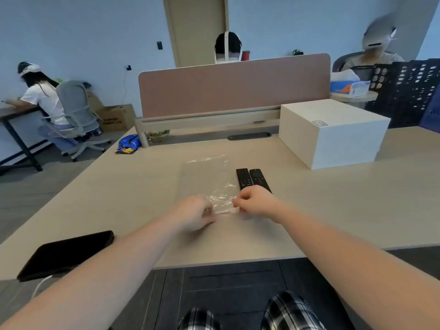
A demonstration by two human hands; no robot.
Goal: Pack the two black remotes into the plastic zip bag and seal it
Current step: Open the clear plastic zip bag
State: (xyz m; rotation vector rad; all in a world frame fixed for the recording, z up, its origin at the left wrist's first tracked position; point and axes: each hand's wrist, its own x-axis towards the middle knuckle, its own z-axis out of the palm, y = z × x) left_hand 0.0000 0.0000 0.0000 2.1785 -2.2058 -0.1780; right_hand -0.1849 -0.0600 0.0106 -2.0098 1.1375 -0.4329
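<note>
A clear plastic zip bag (209,179) lies flat on the light wooden desk (133,186), its near end crumpled and lifted. My left hand (194,214) pinches that near end on the left, and my right hand (256,203) pinches it on the right. Two black remotes lie side by side just right of the bag: the left remote (243,178) and the right remote (259,179). The near tip of the right remote is hidden behind my right hand. Both remotes are outside the bag.
A white box (333,134) stands at the back right of the desk. A black tablet or phone (66,254) lies at the near left edge with a white cable. A pink divider panel (233,88) closes the far side. Other people sit at nearby desks.
</note>
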